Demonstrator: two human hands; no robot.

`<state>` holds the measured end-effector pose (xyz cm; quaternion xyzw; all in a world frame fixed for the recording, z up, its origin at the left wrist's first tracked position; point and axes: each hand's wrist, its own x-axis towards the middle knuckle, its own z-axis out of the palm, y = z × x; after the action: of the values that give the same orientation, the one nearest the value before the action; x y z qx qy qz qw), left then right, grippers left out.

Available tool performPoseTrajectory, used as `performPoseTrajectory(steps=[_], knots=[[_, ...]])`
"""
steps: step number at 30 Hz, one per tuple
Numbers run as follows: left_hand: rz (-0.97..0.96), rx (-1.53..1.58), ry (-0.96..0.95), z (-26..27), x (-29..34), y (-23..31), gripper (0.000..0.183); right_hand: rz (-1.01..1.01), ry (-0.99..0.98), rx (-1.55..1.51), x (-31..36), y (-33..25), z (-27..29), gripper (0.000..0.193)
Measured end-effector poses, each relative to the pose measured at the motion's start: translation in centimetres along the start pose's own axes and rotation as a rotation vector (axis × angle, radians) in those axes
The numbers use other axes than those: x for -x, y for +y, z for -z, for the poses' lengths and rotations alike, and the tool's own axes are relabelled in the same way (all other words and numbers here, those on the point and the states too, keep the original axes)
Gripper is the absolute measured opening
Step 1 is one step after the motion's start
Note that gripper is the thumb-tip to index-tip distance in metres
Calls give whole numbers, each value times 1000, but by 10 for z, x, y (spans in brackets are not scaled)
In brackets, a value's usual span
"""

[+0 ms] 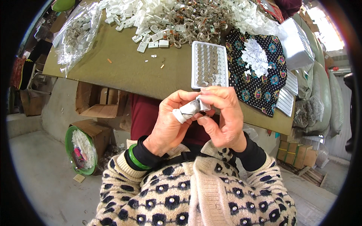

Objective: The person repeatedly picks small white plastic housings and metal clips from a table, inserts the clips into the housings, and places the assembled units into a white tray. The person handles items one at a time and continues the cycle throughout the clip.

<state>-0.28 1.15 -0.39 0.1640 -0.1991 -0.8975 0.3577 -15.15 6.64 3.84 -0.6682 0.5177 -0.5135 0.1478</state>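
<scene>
My two hands meet above the table's near edge, fingertips closed around a small white plastic piece (204,104). My left hand (166,122) pinches it from the left; a white, grey-smudged wrapping (186,112) covers what looks like its thumb. From the right, my right hand (226,116) grips the piece between thumb and fingers. Fingers hide part of it, along with a dark bit underneath. Just beyond my fingertips lies a white tray (194,75) with rows of round, clear-greyish parts in its pockets.
White rectangular plastic pieces (145,15) and clear brownish parts (196,19) are heaped at the back. A patterned black cloth (241,90) bears small white pieces (254,56). Stacked trays (298,43) stand right, a plastic bag (77,35) left. Below are a green basin (69,145) and cartons (298,154).
</scene>
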Motion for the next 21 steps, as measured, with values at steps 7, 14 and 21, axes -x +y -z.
performPoseTrajectory(steps=[7, 14, 21], knots=[[148, 121, -59, 3, -1, -9, 26, 237, 50, 124, 9, 21, -9, 29], [189, 252, -37, 1, 2, -12, 11, 236, 103, 182, 12, 17, -16, 29], [78, 141, -165, 6, -7, 4, 17, -5, 89, 378, 9, 28, 42, 25]])
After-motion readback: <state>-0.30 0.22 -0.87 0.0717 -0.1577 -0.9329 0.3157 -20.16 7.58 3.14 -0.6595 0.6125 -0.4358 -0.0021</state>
